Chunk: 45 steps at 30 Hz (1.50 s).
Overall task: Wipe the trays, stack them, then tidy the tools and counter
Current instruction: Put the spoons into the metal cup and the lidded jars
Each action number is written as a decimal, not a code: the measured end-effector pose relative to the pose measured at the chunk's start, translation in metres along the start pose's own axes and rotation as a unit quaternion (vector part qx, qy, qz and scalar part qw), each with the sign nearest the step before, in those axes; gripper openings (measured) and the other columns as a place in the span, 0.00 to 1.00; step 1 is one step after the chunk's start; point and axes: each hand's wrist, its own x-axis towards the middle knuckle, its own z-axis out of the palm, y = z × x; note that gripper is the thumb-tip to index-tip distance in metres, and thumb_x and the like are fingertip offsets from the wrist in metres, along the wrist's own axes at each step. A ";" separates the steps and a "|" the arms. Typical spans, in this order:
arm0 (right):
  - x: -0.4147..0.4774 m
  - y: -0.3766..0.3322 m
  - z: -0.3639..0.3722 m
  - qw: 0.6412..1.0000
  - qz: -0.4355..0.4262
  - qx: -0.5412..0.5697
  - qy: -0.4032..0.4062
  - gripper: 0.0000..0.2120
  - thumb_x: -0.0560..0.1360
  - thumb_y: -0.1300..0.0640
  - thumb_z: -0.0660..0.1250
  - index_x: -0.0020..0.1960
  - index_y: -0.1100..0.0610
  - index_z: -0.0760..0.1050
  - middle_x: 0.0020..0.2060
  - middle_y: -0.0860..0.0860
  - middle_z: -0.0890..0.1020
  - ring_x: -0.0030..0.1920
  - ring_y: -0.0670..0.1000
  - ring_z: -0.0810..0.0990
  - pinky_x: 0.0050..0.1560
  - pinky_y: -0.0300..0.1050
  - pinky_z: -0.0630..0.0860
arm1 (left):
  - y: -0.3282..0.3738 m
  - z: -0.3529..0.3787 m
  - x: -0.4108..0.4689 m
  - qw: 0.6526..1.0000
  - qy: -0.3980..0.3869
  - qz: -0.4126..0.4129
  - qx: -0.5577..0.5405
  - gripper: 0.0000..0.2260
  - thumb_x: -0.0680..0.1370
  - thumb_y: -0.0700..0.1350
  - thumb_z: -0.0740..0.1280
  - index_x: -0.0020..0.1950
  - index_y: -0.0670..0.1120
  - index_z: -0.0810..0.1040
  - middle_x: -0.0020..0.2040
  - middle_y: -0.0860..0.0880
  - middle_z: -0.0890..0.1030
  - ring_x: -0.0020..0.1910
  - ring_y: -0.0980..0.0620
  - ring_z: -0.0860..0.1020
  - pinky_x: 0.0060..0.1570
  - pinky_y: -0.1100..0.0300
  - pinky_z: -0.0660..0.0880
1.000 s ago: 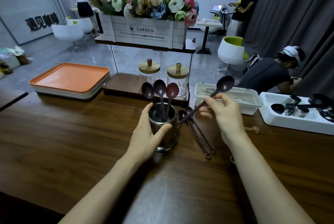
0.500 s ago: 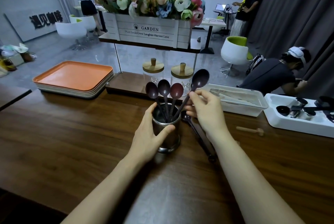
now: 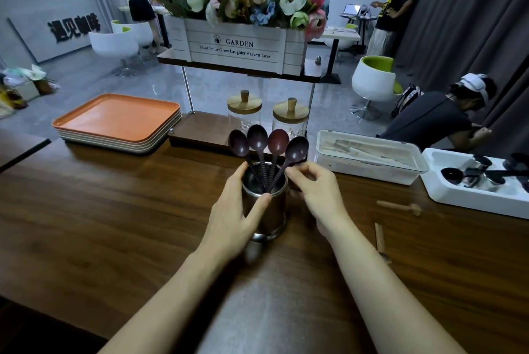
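The left hand (image 3: 239, 210) is closed around the metal cup (image 3: 264, 212), with the thumb on the near side of the rim and the fingers on the left wall. The right hand (image 3: 316, 196) is just beside the cup on its right, fingers bent and close together near the rim; I cannot tell if it grips something or only touches the cup.

Four dark spoons (image 3: 267, 143) stand in the cup with their bowls up, spread like a fan. The rightmost spoon (image 3: 297, 149) leans to the right, and its handle passes close to the fingertips of the right hand.

The cup stands on the wooden desk (image 3: 114, 225), near the middle. On the desk to the right of the right forearm lie a small wooden tool (image 3: 400, 207) and a wooden stick (image 3: 379, 236), apart from each other.

Behind the cup is a low wooden shelf base with two glass jars (image 3: 289, 117) that have wooden lids, and above them a white box of flowers (image 3: 237, 44) marked GARDEN.

At the far left of the desk the orange trays (image 3: 117, 120) are in one stack. At the far right are a white lidded container (image 3: 369, 156) and, beside it, a white tray (image 3: 446, 193) with dark and metal tools inside.
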 end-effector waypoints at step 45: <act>-0.007 -0.017 0.008 0.983 -0.116 -0.123 0.077 0.12 0.76 0.44 0.67 0.42 0.51 0.81 0.37 0.48 0.84 0.41 0.49 0.83 0.44 0.50 0.78 | -0.011 0.004 -0.005 0.996 0.076 0.024 -0.042 0.25 0.79 0.54 0.71 0.76 0.57 0.71 0.68 0.67 0.74 0.68 0.64 0.74 0.63 0.55 0.77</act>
